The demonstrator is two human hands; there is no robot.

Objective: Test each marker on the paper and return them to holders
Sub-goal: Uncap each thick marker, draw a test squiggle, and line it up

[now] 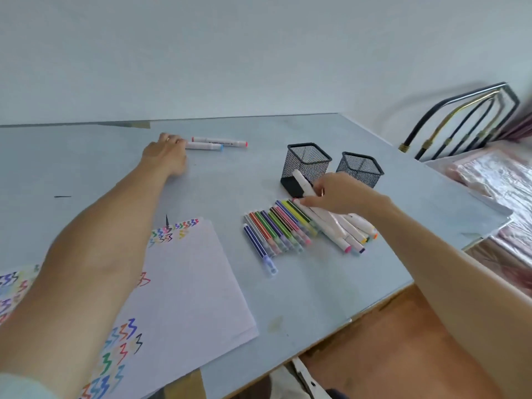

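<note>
While both arms reach out over the counter (331,283), the deciding relation is how each hand lies to the markers nearest it. Left hand (165,156) is stretched to the far left of the counter, knuckles up, its fingers at the near end of a blue-tipped marker (205,146); whether they pinch it or only touch it cannot be told. That marker and a red-tipped marker (220,141) just behind it lie side by side, long axes running left to right, away from the left hand and well apart from everything else. Right hand (339,192) is curled round a white marker (303,182) whose free end points up and away toward the left holder (308,164), which stands just beyond it; the right holder (359,168) stands beside that one. Under the right hand lies the marker row (282,226), thin striped pens and thicker white ones, axes slanting from far left to near right. Paper (184,283), scribbled at its corners, lies between the arms, nearer the left. By this layout, the right hand is nearer the holders, the left nearer the paper.
</note>
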